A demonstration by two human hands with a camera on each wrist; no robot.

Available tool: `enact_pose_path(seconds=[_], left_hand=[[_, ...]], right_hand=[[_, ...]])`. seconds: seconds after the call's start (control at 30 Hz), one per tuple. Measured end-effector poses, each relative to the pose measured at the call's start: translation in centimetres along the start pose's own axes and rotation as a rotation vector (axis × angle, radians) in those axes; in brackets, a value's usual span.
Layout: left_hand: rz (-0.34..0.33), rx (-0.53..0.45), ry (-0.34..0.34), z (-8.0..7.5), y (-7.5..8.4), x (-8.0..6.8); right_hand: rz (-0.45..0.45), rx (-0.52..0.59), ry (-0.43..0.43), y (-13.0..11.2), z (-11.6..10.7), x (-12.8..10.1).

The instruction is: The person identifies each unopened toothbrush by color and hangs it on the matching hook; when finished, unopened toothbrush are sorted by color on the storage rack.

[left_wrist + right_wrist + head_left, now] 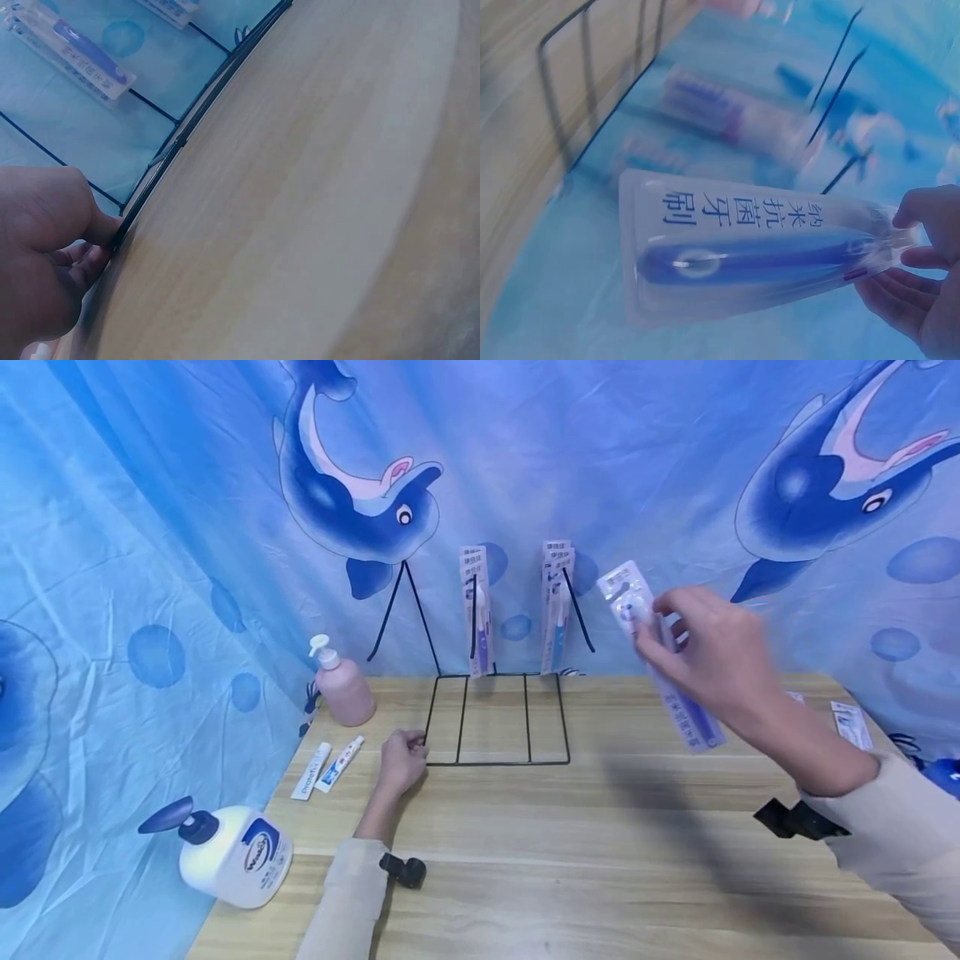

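Observation:
My right hand (708, 647) pinches a packaged toothbrush (686, 714) by its upper part, above the table and to the right of a black wire rack (497, 764). Through the clear pack a purple-blue handle shows in the right wrist view, where the toothbrush pack (727, 217) points left from my fingers. My left hand (403, 762) grips the rack's front left corner, its thumb and fingers on the wire in the left wrist view. Packaged toothbrushes with a purple one in front (480, 618) hang on the middle hook; others with a blue one in front (557, 610) hang on the right hook.
The rack's left hook (405, 610) carries nothing. On the left of the table (510, 860) stand a pink pump bottle (347, 695) and a white pump bottle (236, 857), with two toothpaste tubes (311, 772) lying between them. Another package (851, 725) lies at the far right.

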State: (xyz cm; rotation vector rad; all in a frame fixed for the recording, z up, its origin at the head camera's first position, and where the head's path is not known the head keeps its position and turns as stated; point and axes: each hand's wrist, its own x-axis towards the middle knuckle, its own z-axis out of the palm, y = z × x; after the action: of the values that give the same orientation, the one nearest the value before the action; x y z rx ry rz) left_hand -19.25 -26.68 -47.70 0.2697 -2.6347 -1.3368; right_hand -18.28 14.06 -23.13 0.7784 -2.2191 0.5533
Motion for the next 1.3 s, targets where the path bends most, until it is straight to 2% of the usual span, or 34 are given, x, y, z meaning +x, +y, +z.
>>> enact_pose_path(seconds=[0.17, 0.3, 0.57, 0.7, 0.93, 1.3], left_hand=[[0.007, -0.006, 0.001, 0.0, -0.2, 0.1], [0.010, -0.019, 0.009, 0.0, -0.3, 0.1], [0.004, -0.038, 0.013, 0.1, -0.1, 0.1], [0.008, -0.034, 0.029, 0.1, -0.1, 0.2], [0.002, -0.028, 0.031, 0.1, -0.3, 0.1], [0.004, -0.020, 0.029, 0.1, -0.2, 0.3]], right_hand=[[-0.064, 0.147, 0.016, -4.0, 1.4, 0.5], [-0.088, 0.223, -0.011, -6.3, 3.4, 0.6], [-0.195, 0.187, -0.066, -8.3, 7.2, 0.3], [-0.204, 0.187, -0.073, -8.8, 8.4, 0.4], [-0.165, 0.185, -0.112, -8.7, 10.6, 0.9], [0.032, 0.300, -0.100, -7.0, 15.7, 3.7]])
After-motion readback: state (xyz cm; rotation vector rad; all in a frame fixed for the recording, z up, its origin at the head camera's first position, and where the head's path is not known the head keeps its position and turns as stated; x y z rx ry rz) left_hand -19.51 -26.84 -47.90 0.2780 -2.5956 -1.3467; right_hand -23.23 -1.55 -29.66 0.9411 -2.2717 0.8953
